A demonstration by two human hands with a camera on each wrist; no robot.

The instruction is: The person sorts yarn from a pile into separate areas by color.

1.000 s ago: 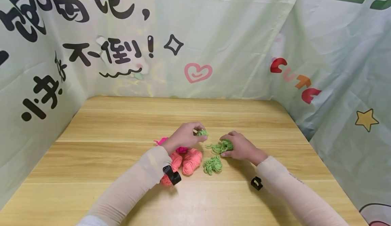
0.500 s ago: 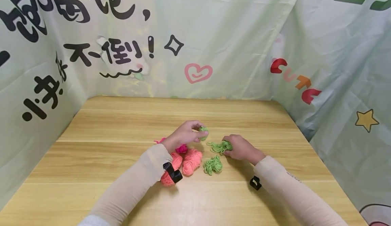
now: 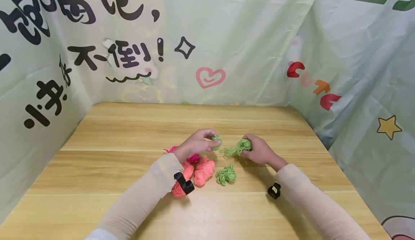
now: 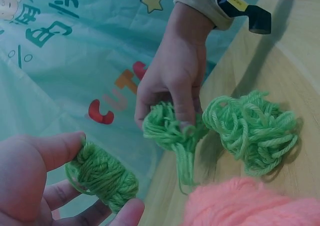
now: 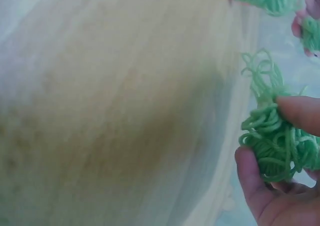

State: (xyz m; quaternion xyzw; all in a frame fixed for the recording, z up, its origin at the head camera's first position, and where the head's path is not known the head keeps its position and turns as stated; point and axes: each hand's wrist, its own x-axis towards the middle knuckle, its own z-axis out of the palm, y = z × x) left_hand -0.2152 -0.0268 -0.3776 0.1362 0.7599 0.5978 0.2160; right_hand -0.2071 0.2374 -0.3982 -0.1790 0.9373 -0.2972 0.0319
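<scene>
Left hand [image 3: 197, 142]: yarn roll [image 4: 104, 177] in it.
Right hand [image 3: 260, 151]: right of left hand, yarn bunch [image 3: 244, 146] in it.
Yarn heap [image 3: 226, 175]: on table [image 3: 129, 124], before both hands.
Yarn balls [image 3: 204, 172]: on table, left of heap.
Curtain [image 3: 253, 52]: behind table.

This is a small, booth-like nook, though whether it stands in a home, a studio or a workplace cannot be told. A pale wood-grain rectangular tabletop [image 3: 123, 132] is enclosed at the back and both sides by pale green, creased fabric sheets [image 3: 259, 38]. Their cheerful print includes bold black Chinese characters [image 3: 129, 54], a pink outlined heart [image 3: 210, 77], multicoloured "CUTE" lettering [image 3: 321, 87] and a black-edged yellow star [image 3: 389, 127].
</scene>
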